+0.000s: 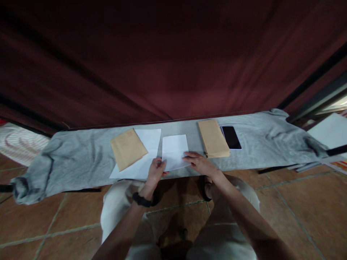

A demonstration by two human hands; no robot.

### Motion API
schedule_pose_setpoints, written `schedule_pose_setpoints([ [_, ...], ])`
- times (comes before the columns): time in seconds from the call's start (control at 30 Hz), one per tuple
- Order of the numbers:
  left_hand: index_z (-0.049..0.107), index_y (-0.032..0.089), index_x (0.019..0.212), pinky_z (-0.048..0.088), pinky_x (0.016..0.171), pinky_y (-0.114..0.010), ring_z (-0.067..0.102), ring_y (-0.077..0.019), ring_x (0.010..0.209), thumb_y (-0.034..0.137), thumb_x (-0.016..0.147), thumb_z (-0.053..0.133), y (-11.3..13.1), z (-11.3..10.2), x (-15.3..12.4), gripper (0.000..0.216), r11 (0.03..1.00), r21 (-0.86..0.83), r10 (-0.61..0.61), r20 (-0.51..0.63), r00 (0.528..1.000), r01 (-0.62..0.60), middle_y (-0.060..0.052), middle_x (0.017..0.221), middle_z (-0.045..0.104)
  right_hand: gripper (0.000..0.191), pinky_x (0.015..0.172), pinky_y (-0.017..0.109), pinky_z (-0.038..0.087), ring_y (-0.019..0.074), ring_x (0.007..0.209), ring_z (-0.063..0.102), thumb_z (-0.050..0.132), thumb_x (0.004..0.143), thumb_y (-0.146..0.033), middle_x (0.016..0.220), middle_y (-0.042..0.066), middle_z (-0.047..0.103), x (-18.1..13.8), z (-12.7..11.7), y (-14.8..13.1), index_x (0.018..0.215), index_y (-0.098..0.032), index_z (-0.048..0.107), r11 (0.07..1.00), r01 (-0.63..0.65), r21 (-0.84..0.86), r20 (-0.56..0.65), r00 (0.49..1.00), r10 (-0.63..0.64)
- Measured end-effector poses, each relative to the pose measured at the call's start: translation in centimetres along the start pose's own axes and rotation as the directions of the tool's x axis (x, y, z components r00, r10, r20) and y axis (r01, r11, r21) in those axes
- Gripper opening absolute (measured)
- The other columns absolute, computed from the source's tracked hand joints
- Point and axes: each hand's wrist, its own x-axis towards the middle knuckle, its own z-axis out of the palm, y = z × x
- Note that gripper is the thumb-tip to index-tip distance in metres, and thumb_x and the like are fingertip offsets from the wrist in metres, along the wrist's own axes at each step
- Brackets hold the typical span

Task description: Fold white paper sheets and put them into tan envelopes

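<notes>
A white sheet of paper (175, 150) lies partly folded on a grey cloth (81, 155) that covers a narrow bench. My left hand (155, 171) pinches the sheet's near left corner. My right hand (199, 162) presses flat on its near right edge. Left of the sheet, a brown envelope (128, 148) rests on a larger stack of white paper (148, 144). Right of my right hand lies a second brown envelope (213, 138), with a black phone (231, 137) beside it. A dark band sits on my left wrist.
A dark red curtain (173, 57) hangs behind the bench. Below is a tiled floor (298, 209), and my knees in light trousers are under the bench's near edge. More white paper (329, 130) lies at the far right.
</notes>
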Motion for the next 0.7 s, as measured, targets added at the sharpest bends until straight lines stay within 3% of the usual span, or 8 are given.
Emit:
schedule_pose_setpoints([
  [0.03,0.058,0.019,0.115,0.061,0.069,-0.039,0.072,-0.0234,0.074,0.033,0.09,0.061,0.0,-0.3,-0.2,0.029,0.985,0.142,0.111,-0.049,0.993,-0.103,-0.004,0.082,0.068,0.048,0.12,0.039,0.037,0.0188,0.141,0.049,0.063,0.092,-0.011,0.151,0.006,0.054,0.0,0.1,0.0,0.137,-0.027,0.063,1.0,0.004,-0.005,0.007,1.0,-0.004],
  [0.1,0.06,0.018,0.121,0.058,0.09,-0.044,0.071,-0.0276,0.099,0.032,0.093,0.056,0.0,-0.4,-0.4,0.032,0.858,0.398,0.385,-0.082,0.919,-0.324,-0.011,0.1,0.07,0.056,0.121,0.04,0.035,0.0195,0.143,0.046,0.065,0.089,-0.01,0.155,0.006,0.05,-0.1,0.4,0.0,0.142,-0.027,0.058,1.0,0.002,-0.014,0.008,1.0,-0.002],
  [0.2,0.055,0.013,0.135,0.042,0.115,-0.047,0.053,-0.0301,0.135,0.031,0.099,0.044,0.3,1.0,-0.1,0.042,0.626,0.562,0.621,0.058,0.781,-0.54,-0.02,0.141,0.057,0.063,0.122,0.042,0.033,0.0215,0.146,0.041,0.066,0.087,-0.01,0.159,0.007,0.044,-0.1,1.0,-0.2,0.147,-0.027,0.053,0.999,-0.034,-0.041,-0.01,0.999,0.034],
  [0.3,0.047,0.014,0.147,0.031,0.123,-0.048,0.034,-0.0285,0.15,0.036,0.103,0.037,1.2,3.9,0.9,0.05,0.484,0.578,0.651,0.263,0.712,-0.657,-0.016,0.159,0.041,0.065,0.123,0.044,0.032,0.0246,0.149,0.037,0.067,0.087,-0.014,0.161,0.01,0.04,-0.2,1.7,-0.8,0.149,-0.023,0.05,0.994,-0.063,-0.087,-0.022,0.998,0.062],
  [0.47,0.047,0.022,0.15,0.025,0.124,-0.05,0.031,-0.0247,0.152,0.041,0.105,0.032,2.9,7.6,4.1,0.051,0.336,0.546,0.588,0.514,0.624,-0.767,-0.008,0.161,0.042,0.061,0.124,0.048,0.028,0.0281,0.148,0.037,0.068,0.089,-0.021,0.155,0.019,0.046,-0.1,2.0,-1.6,0.147,-0.013,0.051,0.986,-0.075,-0.149,-0.013,0.997,0.074],
  [0.6,0.047,0.027,0.151,0.021,0.126,-0.046,0.03,-0.0214,0.153,0.042,0.104,0.034,3.3,7.7,6.6,0.05,0.267,0.532,0.585,0.573,0.573,-0.804,-0.003,0.162,0.039,0.063,0.125,0.049,0.026,0.0296,0.149,0.036,0.067,0.09,-0.023,0.158,0.018,0.043,-0.2,1.8,-1.8,0.149,-0.015,0.049,0.983,-0.083,-0.162,0.004,0.996,0.084],
  [0.7,0.042,0.027,0.154,0.017,0.127,-0.043,0.025,-0.0204,0.154,0.041,0.104,0.033,3.0,6.9,8.1,0.052,0.239,0.552,0.602,0.561,0.568,-0.799,-0.002,0.163,0.037,0.066,0.125,0.049,0.025,0.0291,0.151,0.033,0.065,0.09,-0.022,0.162,0.015,0.036,-0.2,1.7,-1.8,0.153,-0.018,0.044,0.984,-0.087,-0.159,0.011,0.996,0.09],
])
